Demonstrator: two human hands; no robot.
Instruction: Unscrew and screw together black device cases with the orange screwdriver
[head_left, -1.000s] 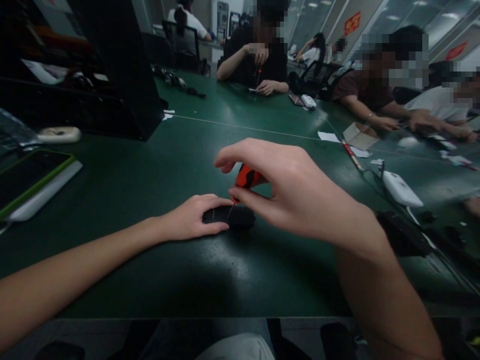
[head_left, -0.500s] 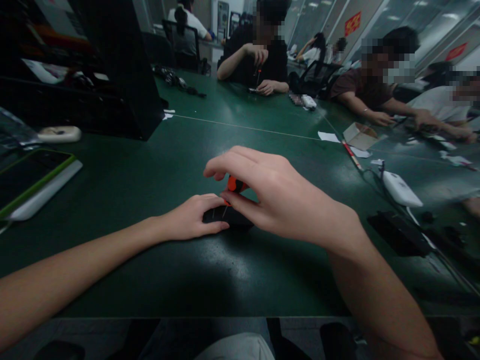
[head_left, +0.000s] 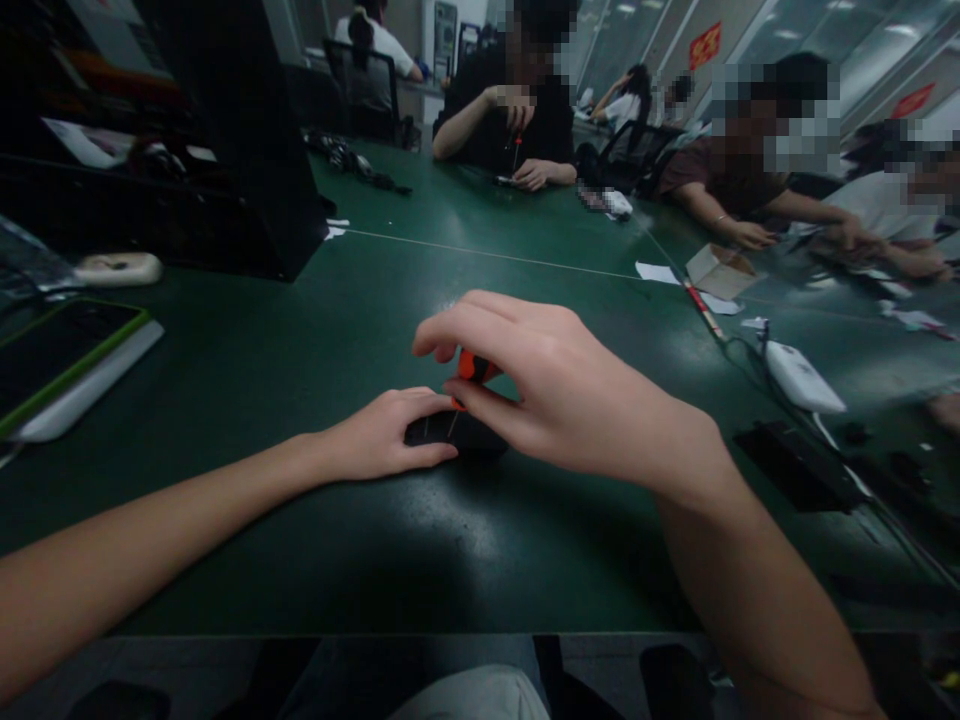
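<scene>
On the green table (head_left: 315,330) in front of me lies one small black device (head_left: 457,432), and my left hand (head_left: 382,435) rests flat on its left end, fingers together, pressing it down. My right hand (head_left: 555,385) hovers just above it, fingertips pinched around one orange-and-black screwdriver (head_left: 471,368), whose thin shaft slants down to touch the device's top. To my left sit one green-edged tablet (head_left: 67,350) and one pale mouse (head_left: 118,268). To my right I count one white gadget (head_left: 802,378) with a cable, one flat black piece (head_left: 799,468) and one small open cardboard box (head_left: 720,270); I cannot tell what is in it. Three people sit across the table, and one of them holds another screwdriver upright.
</scene>
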